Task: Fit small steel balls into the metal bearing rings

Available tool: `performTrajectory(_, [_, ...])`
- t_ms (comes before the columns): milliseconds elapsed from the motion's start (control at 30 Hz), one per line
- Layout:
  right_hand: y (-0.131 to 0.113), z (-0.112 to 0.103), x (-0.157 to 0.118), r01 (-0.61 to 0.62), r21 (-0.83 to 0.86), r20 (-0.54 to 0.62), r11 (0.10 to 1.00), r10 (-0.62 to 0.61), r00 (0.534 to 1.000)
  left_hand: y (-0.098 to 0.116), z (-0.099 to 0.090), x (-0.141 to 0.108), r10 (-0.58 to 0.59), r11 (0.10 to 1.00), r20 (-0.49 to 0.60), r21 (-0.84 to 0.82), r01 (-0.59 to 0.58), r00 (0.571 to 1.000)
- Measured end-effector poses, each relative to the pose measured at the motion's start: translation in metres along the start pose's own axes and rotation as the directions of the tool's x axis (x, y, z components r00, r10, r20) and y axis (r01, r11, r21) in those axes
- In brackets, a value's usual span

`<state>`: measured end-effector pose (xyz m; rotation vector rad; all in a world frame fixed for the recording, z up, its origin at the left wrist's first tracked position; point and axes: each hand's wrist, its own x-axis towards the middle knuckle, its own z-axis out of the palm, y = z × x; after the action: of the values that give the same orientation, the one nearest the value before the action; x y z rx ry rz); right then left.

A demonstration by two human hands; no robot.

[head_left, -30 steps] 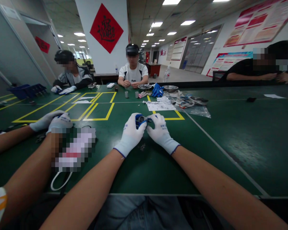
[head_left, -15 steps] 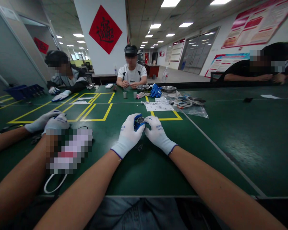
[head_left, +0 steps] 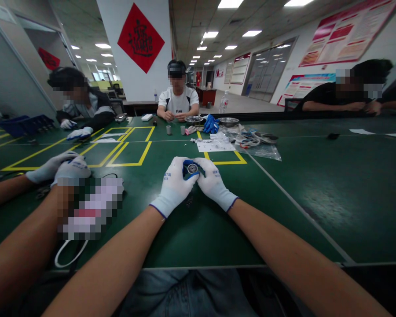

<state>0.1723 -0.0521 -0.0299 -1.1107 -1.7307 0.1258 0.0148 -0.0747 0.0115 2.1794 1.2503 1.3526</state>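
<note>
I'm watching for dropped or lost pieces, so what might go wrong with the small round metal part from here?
The small round metal part sits in the gloved fingers of the left hand, above the green table; it might slip out and roll, given its round shape.

The tiny dark pieces lie loose on the table close to both wrists, so the left hand or the right hand could brush and scatter them.

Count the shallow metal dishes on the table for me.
2. One dish is left of the blue bundle, near the person in white; the other dish is right of the bundle.
</note>
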Motion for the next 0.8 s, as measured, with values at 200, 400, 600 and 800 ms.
performTrajectory(200, [0.004, -0.001, 0.001, 0.001, -0.004, 0.064, 1.0, -0.001, 0.998, -0.002, 0.001, 0.0, -0.014, 1.0, -0.004, 0.017, 0.014, 1.0])
performTrajectory(400, [0.005, 0.005, 0.001, -0.063, 0.025, 0.08, 0.998, 0.061, 0.995, -0.007, 0.0, 0.003, -0.03, 0.999, -0.039, 0.029, 0.031, 0.999])
performTrajectory(600, [0.011, 0.003, 0.001, -0.134, 0.093, 0.128, 0.987, 0.121, 0.984, -0.006, -0.005, 0.004, -0.041, 0.999, -0.017, 0.008, 0.041, 0.999])
performTrajectory(800, [0.011, 0.003, 0.0, -0.193, 0.164, 0.124, 0.967, 0.174, 0.977, -0.002, -0.003, 0.002, 0.018, 1.0, 0.008, -0.021, -0.018, 1.0])
